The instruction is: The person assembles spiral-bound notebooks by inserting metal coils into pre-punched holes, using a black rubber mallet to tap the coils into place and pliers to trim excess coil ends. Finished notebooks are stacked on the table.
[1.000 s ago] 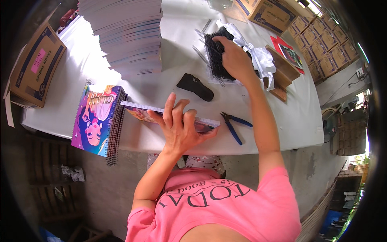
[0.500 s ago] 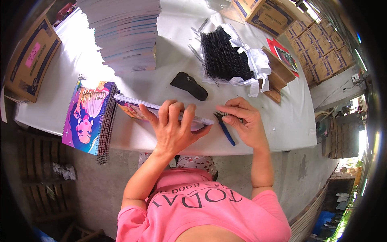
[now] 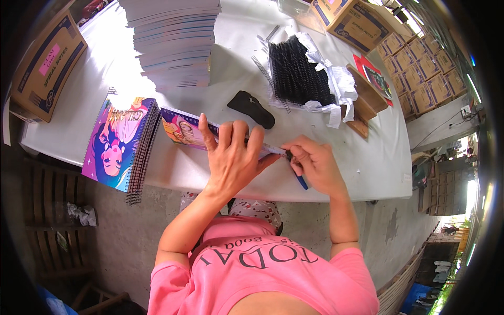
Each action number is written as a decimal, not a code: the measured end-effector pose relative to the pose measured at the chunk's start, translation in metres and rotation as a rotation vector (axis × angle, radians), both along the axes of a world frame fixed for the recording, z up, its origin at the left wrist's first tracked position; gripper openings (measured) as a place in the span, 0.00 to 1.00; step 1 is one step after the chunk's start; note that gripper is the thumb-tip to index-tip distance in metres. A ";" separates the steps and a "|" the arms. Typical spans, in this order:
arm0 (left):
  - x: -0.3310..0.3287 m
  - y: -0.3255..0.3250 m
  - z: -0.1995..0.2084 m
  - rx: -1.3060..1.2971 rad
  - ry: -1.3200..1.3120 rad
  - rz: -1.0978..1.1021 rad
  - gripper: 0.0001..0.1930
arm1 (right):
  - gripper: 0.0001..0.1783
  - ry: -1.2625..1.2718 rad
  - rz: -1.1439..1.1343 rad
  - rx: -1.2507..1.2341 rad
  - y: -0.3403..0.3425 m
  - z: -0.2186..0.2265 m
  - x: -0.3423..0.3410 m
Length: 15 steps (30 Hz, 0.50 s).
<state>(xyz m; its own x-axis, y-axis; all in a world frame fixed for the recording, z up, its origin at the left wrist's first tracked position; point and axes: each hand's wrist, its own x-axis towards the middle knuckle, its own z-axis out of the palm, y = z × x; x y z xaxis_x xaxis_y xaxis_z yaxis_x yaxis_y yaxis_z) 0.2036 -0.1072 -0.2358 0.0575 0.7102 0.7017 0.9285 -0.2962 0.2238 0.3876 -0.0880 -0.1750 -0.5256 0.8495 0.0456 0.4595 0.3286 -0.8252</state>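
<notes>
My left hand (image 3: pixel 231 152) is closed on a small notebook (image 3: pixel 181 130) with a purple, pink and orange picture cover, its punched edge upward. The thumb is below, fingers over the top. At the notebook's right end my right hand (image 3: pixel 316 165) pinches a short dark piece, seemingly the end of a black binding coil (image 3: pixel 288 154); the fingers hide most of it. Blue-handled nippers (image 3: pixel 300 179) lie on the table, partly covered by the right hand. To the left, a stack of spiral notebooks (image 3: pixel 116 149) shows a cartoon girl cover and black coils along its side.
A dark elongated pouch (image 3: pixel 252 109) lies beyond my hands. Further back are a heap of black coils (image 3: pixel 299 73) on white paper, a wooden stand (image 3: pixel 367 100) and a tall stack of paper blocks (image 3: pixel 176 47). Cardboard boxes (image 3: pixel 50 65) stand left and back right.
The notebook's cover has tilted more into view. My right hand has moved slightly down to the notebook's right end, now covering the nippers' jaws. The view has shifted a little.
</notes>
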 end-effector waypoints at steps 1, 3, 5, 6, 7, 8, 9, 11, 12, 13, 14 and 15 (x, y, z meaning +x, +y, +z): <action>0.000 0.000 0.003 -0.029 -0.014 -0.008 0.29 | 0.09 -0.067 0.023 0.100 -0.002 0.000 -0.003; -0.003 -0.001 0.014 -0.086 -0.042 -0.025 0.28 | 0.10 -0.081 -0.024 0.202 -0.008 0.003 -0.009; -0.012 -0.005 0.020 -0.010 -0.010 -0.007 0.27 | 0.10 -0.003 -0.097 0.236 -0.011 0.007 -0.012; -0.018 -0.007 0.020 0.027 0.007 0.002 0.26 | 0.10 0.021 -0.104 0.267 -0.011 0.007 -0.011; -0.025 -0.007 0.016 0.052 0.019 0.007 0.27 | 0.10 0.019 -0.058 0.324 -0.010 0.005 -0.004; -0.032 -0.007 0.009 0.077 0.032 0.012 0.27 | 0.09 0.017 -0.013 0.381 -0.009 0.003 -0.001; -0.035 -0.007 0.005 0.102 0.044 0.016 0.27 | 0.09 0.034 -0.021 0.343 -0.010 -0.001 -0.001; -0.033 -0.010 0.000 0.131 0.021 0.004 0.25 | 0.09 0.066 -0.040 0.270 -0.011 -0.006 -0.001; -0.032 -0.010 -0.003 0.146 0.025 -0.017 0.24 | 0.09 0.068 -0.024 0.149 -0.011 -0.005 0.000; -0.032 -0.010 -0.006 0.164 0.026 -0.037 0.24 | 0.10 0.068 -0.007 0.031 -0.009 -0.003 0.004; -0.032 -0.010 -0.010 0.220 -0.002 -0.052 0.23 | 0.11 0.068 0.010 -0.087 -0.007 -0.001 0.006; -0.032 -0.009 -0.013 0.276 -0.031 -0.066 0.23 | 0.12 0.051 0.035 -0.203 -0.005 0.006 0.005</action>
<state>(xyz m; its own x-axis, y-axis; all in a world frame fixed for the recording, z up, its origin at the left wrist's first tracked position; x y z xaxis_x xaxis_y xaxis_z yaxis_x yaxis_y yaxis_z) 0.1718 -0.1166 -0.2490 0.0732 0.4876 0.8700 0.8991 -0.4098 0.1540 0.3928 -0.0929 -0.1689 -0.5562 0.8253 -0.0972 0.4066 0.1682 -0.8980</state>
